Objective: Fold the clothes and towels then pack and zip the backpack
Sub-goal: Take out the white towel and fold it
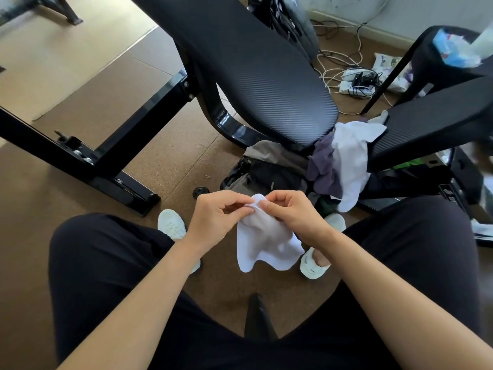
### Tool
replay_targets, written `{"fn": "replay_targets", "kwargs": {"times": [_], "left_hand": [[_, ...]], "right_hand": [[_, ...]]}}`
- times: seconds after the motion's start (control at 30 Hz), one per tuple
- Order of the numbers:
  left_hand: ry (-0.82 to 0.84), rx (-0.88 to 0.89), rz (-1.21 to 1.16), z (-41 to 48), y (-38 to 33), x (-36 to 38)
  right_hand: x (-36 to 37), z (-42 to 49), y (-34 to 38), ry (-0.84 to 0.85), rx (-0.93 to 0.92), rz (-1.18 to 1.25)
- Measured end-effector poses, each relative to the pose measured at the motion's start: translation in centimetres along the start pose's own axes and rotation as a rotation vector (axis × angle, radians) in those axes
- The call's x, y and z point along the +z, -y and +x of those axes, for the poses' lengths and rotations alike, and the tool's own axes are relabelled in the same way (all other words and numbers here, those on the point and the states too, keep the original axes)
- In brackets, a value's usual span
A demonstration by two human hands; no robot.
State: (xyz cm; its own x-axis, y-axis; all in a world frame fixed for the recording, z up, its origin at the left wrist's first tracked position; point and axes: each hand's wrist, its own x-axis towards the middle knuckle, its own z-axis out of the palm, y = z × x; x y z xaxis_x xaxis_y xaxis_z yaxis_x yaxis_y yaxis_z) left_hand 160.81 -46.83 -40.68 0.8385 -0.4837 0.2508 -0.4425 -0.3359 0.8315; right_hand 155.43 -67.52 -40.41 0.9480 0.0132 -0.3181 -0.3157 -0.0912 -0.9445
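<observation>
A small white cloth (262,244) hangs between my knees, pinched at its top edge by both hands. My left hand (217,217) grips the top corner from the left, my right hand (290,213) from the right, fingertips almost touching. Beyond my hands a grey and black backpack (266,166) lies on the brown floor, partly under a bench pad. A purple garment (324,166) and a white garment (352,158) hang in a heap between the two pads, right of the backpack.
A black padded bench (240,62) fills the middle, with its metal frame (80,153) at left. A second black pad (440,129) sits at right. Cables and a power strip (354,81) lie on the floor behind. My white shoes (172,222) rest below my hands.
</observation>
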Motion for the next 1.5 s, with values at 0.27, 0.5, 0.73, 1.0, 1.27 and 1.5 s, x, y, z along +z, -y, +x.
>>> {"fn": "replay_targets", "kwargs": {"times": [0.27,0.5,0.73,1.0,1.27,1.5], "left_hand": [[0.095,-0.051,-0.082,0.2,-0.1,0.2],[0.093,-0.125,0.019,0.3,0.2,-0.4],[-0.206,-0.198,0.046,1.5,1.4,-2.7],[-0.412,-0.25,0.099,2.1,2.2,-4.9],[-0.277,-0.315,0.245,2.2,4.4,-7.7],[-0.095,-0.322,0.297,2.2,4.9,-8.2]], "right_hand": [[0.0,-0.2,0.2,0.005,-0.046,-0.085],[-0.1,-0.4,0.8,0.092,-0.032,-0.125],[0.0,0.1,-0.5,0.395,0.079,-0.432],[0.6,-0.4,-1.7,0.577,0.188,-1.009],[-3.6,0.1,-1.9,-0.173,-0.077,-1.273],[-5.8,0.3,-1.1,-0.468,-0.207,-1.014]]}}
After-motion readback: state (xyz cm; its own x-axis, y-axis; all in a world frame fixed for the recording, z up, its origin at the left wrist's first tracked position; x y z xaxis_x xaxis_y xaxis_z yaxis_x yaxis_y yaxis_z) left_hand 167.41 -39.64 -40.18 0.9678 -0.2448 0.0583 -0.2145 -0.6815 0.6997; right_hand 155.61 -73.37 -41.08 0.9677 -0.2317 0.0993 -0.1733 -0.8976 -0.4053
